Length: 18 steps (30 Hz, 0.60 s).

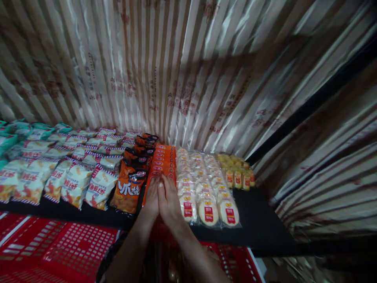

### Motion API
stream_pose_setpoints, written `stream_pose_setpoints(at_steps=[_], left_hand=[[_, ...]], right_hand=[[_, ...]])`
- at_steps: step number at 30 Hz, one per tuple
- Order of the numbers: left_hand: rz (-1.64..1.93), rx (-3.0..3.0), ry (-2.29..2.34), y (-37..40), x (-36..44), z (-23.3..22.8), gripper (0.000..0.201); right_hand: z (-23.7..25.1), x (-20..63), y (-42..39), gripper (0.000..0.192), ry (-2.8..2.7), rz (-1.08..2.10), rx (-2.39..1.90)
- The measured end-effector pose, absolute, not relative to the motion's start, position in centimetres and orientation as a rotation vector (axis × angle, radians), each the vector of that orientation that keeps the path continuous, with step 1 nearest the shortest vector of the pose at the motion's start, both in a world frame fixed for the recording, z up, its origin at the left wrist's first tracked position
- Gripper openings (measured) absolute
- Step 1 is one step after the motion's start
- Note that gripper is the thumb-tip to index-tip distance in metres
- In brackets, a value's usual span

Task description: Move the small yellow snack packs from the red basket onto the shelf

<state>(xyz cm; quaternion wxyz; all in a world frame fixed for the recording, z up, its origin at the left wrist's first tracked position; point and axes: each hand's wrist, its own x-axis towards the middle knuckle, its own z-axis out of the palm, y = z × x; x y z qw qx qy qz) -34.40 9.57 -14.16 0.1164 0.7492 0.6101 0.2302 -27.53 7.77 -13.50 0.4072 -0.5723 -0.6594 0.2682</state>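
Observation:
My left hand (152, 192) and my right hand (169, 196) lie side by side at the front of a row of flat orange packets (163, 157). Their fingers are stretched out, pointing to the back of the shelf, and the inner edges of the hands touch. Both hands cover the front end of the orange row, so what lies under them is hidden. To their left stand orange and black snack bags (127, 190). Round pale biscuits in clear wrappers (208, 212), with red labels, are lined up beside my right hand.
White snack bags (100, 184) fill the shelf's left part, with green bags (41, 131) beyond. Small yellow packs (238, 177) stand at the right on the black shelf (262, 220). Red baskets (79, 243) sit below its front edge. Striped sheeting (176, 78) hangs behind.

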Motion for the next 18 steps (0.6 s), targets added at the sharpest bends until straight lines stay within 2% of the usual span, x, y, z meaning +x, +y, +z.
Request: stream_pose_setpoints(at_steps=[6,11,18], left_hand=[[0.478,2.079,1.886,11.4,-34.7,-11.9,0.037],[0.429,2.099,1.959,13.3,-33.3,-12.7,0.035],[0.426,2.145,2.011,15.1,-32.6,-13.3,0.035]], right_hand=[[-14.7,-27.0,6.6,0.063,-1.458,0.872,-1.470],[-14.5,-26.2,6.6,0.068,-1.440,0.989,-1.484],[-14.6,-26.3,6.4,0.072,-1.521,0.982,-1.502]])
